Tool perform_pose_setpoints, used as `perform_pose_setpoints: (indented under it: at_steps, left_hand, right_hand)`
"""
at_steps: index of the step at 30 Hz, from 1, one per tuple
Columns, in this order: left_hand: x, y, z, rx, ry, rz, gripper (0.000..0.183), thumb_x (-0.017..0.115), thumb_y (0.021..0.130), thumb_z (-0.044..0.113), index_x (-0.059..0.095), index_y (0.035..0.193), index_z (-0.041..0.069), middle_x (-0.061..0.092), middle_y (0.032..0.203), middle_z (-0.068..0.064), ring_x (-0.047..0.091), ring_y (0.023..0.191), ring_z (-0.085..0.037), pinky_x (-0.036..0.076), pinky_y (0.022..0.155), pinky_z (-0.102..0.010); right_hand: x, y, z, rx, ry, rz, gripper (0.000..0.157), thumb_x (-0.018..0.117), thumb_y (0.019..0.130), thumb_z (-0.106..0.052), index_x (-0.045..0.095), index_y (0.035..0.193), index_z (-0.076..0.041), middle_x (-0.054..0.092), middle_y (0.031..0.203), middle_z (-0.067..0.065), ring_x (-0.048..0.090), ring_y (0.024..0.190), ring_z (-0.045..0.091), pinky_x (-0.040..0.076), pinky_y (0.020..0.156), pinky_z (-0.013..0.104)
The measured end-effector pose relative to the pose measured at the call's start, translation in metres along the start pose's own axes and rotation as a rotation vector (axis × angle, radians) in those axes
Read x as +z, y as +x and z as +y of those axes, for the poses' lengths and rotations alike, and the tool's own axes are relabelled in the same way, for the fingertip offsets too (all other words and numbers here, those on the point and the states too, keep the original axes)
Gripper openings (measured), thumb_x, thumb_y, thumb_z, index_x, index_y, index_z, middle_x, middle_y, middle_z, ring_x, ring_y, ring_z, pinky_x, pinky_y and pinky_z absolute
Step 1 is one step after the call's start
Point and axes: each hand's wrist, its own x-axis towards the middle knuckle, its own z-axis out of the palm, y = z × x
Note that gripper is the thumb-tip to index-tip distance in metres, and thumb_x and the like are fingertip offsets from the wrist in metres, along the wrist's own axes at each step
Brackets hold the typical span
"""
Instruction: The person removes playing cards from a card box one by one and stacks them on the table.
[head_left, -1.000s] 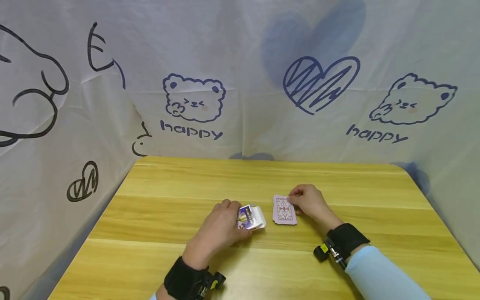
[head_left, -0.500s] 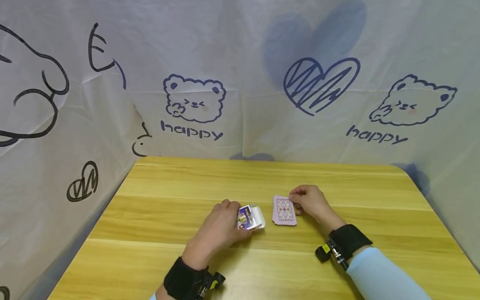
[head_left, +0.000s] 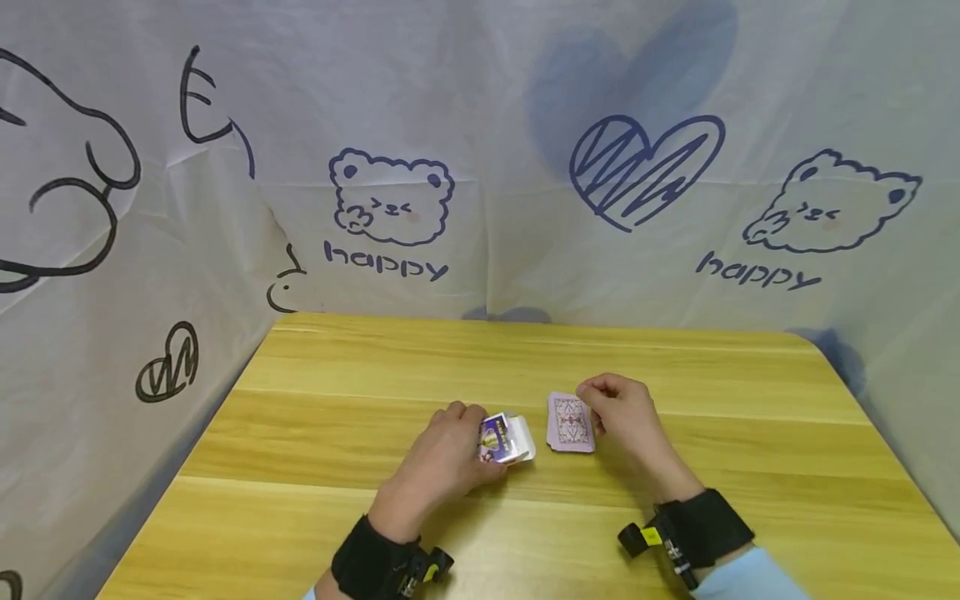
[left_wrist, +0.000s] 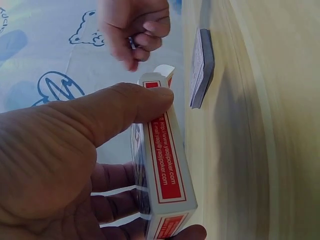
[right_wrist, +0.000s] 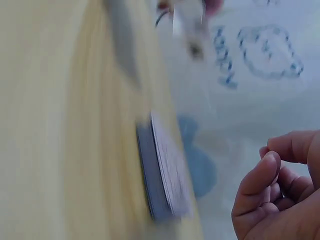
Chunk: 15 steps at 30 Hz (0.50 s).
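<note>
My left hand [head_left: 444, 450] grips a playing-card box [head_left: 496, 439] with a purple face and a white end, its flap open towards the right. In the left wrist view the thumb lies along the narrow red-and-white side of the box [left_wrist: 166, 160], with fingers on the opposite side. To the right of it, a deck of playing cards [head_left: 572, 425] lies patterned back up on the table. My right hand [head_left: 624, 414] hovers just beside the deck's top right corner. Its fingers [right_wrist: 255, 192] are curled, thumb and index tips close together; no card shows between them.
The wooden table [head_left: 337, 358] runs back to a white cloth [head_left: 517, 242] with drawn bears and hearts. More cloth hangs along the left and right sides. Each wrist wears a black strap [head_left: 705, 529] with a small camera.
My right hand has come off the deck's right edge and risen slightly, its forearm turning. The left hand and box stay almost where they were.
</note>
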Motion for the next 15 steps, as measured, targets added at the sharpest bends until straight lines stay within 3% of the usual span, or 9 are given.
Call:
perform_pose_setpoints:
  at_steps: [6, 12, 15]
  left_hand:
    - [0.001, -0.001, 0.001, 0.035, 0.017, 0.010, 0.070, 0.082, 0.071, 0.042, 0.056, 0.120, 0.001, 0.055, 0.098, -0.007, 0.049, 0.083, -0.020, 0.047, 0.069, -0.033]
    - [0.002, -0.002, 0.003, 0.083, 0.010, 0.016, 0.067, 0.082, 0.071, 0.043, 0.056, 0.117, 0.002, 0.055, 0.097, -0.006, 0.049, 0.082, -0.019, 0.046, 0.069, -0.033]
    - [0.002, -0.003, 0.004, 0.083, 0.012, -0.003, 0.066, 0.082, 0.070, 0.043, 0.057, 0.118, 0.005, 0.056, 0.098, -0.004, 0.049, 0.084, -0.019, 0.045, 0.067, -0.033]
  right_hand:
    - [0.035, -0.026, -0.013, -0.038, 0.033, -0.082, 0.015, 0.066, 0.090, -0.018, 0.070, 0.090, -0.004, 0.060, 0.073, 0.014, 0.048, 0.055, 0.016, 0.041, 0.046, 0.026]
    - [0.050, -0.034, -0.011, -0.105, -0.141, -0.093, 0.007, 0.069, 0.086, -0.015, 0.073, 0.082, -0.010, 0.069, 0.080, 0.003, 0.054, 0.069, 0.015, 0.044, 0.059, 0.028]
    - [0.051, -0.036, -0.010, -0.083, -0.167, -0.107, 0.007, 0.070, 0.084, -0.015, 0.072, 0.079, -0.011, 0.067, 0.076, 0.002, 0.053, 0.065, 0.016, 0.043, 0.056, 0.027]
